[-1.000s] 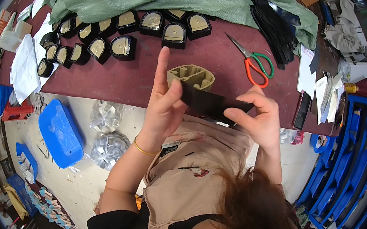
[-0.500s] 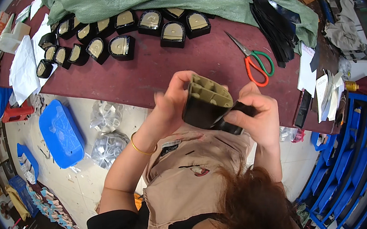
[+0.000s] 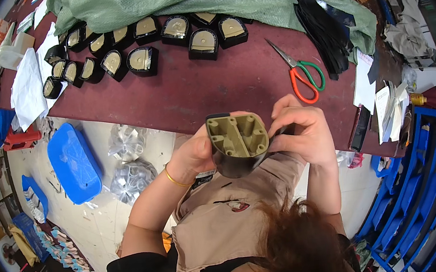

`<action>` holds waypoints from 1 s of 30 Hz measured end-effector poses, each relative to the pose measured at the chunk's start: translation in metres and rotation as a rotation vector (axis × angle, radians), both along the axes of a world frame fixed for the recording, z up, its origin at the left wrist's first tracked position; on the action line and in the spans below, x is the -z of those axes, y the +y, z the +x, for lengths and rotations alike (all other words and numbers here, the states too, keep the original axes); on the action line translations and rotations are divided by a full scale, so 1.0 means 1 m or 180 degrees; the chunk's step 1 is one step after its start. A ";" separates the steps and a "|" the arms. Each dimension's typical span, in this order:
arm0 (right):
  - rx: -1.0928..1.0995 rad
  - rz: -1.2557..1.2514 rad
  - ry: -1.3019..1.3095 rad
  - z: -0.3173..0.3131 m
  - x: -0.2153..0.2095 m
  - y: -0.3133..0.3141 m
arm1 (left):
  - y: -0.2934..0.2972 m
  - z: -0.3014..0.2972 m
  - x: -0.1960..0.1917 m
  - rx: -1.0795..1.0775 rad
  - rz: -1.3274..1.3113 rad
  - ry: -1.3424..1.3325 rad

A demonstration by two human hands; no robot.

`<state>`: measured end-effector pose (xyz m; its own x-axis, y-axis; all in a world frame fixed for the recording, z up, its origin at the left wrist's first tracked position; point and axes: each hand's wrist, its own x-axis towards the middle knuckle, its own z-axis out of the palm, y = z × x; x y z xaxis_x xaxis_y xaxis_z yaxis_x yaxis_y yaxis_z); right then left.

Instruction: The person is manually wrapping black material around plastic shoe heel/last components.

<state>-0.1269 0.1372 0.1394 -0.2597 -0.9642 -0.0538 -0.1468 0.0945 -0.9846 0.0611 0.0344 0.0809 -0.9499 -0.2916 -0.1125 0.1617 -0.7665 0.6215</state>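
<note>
A block shoe heel (image 3: 238,138) with an olive ribbed hollow top and a black covering around its side is held over the table's near edge. My left hand (image 3: 196,152) grips it from the left, fingers partly behind it. At its right side my right hand (image 3: 303,129) is closed, thumb against fingers, on the loose end of a black strip (image 3: 280,131), mostly hidden by the fingers. Farther back on the table several black-sided heels (image 3: 143,61) stand in rows, beige faces up. Scissors (image 3: 302,75) with red and green handles lie beyond my right hand.
Green sacking (image 3: 170,1) covers the table's far side. Black strips (image 3: 322,33) lie in a bundle at the far right. A blue basin (image 3: 73,163) and clear bags of shiny pieces (image 3: 132,178) are on the floor at left. Blue racks (image 3: 417,183) stand at right.
The heel has moved down and slightly left, turning so its ribbed top faces up more. The black strip that hung at its right now shows only as a short end at my right fingers.
</note>
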 end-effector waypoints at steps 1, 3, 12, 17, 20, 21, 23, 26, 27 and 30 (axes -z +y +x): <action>-0.0073 0.0085 -0.0182 0.002 -0.001 -0.002 | -0.001 0.000 -0.002 0.0197 -0.0032 -0.0107; -0.0090 0.0107 -0.0072 0.009 -0.003 0.004 | -0.002 -0.001 -0.001 0.0384 -0.0064 -0.0222; 0.0075 0.0087 0.1363 0.021 -0.012 0.007 | -0.016 -0.006 -0.013 -0.0909 -0.2162 -0.0300; -0.0017 0.0159 0.0574 0.006 -0.007 0.004 | -0.011 0.000 -0.018 -0.0400 -0.0648 -0.0244; 0.0018 0.0296 -0.1102 0.011 0.002 0.001 | -0.004 -0.009 -0.021 -0.0592 -0.0393 -0.0088; 0.0332 0.0231 -0.1762 0.022 0.003 0.003 | -0.001 -0.010 -0.019 -0.0693 -0.0258 -0.0023; 0.0609 0.0250 -0.2012 0.036 0.001 0.005 | -0.007 -0.007 -0.005 -0.0842 -0.0552 0.0218; -0.0054 -0.0395 0.0674 0.029 0.001 0.010 | -0.020 0.003 -0.012 -0.0235 -0.2620 -0.0250; -0.0056 -0.0392 0.0671 0.030 0.000 0.009 | -0.021 0.003 -0.014 -0.0235 -0.2616 -0.0254; 0.0191 -0.0409 0.0232 0.032 0.007 0.007 | -0.024 -0.001 -0.014 -0.0853 -0.4083 -0.0068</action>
<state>-0.0947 0.1440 0.1321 -0.3156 -0.9446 0.0902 -0.2162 -0.0210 -0.9761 0.0600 0.0105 0.0946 -0.8476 -0.3800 0.3704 0.1970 0.4228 0.8845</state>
